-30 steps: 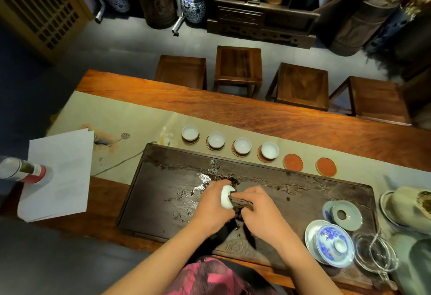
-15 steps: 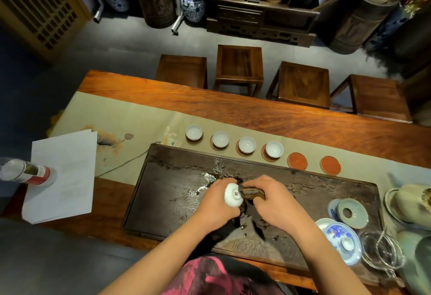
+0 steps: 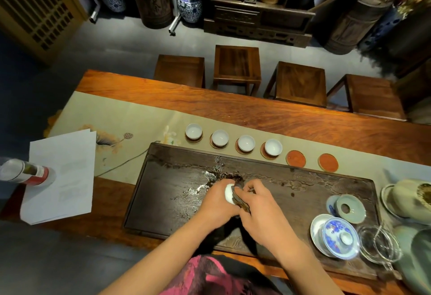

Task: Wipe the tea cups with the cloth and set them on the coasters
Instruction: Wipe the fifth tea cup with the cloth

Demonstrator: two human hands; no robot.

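While left hand still holds cup, cloth now covers more.

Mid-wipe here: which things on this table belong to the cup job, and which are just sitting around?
Part of the job:
small white tea cup in the left hand
dark brown cloth in the right hand
four white cups on coasters
two empty orange round coasters

Just lying about:
blue-and-white lidded gaiwan
clear glass pitcher
white paper sheets

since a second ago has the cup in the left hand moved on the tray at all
Cannot tell. The cup sits over the same wet patch of the tray; it looks turned in the left hand, against the cloth.
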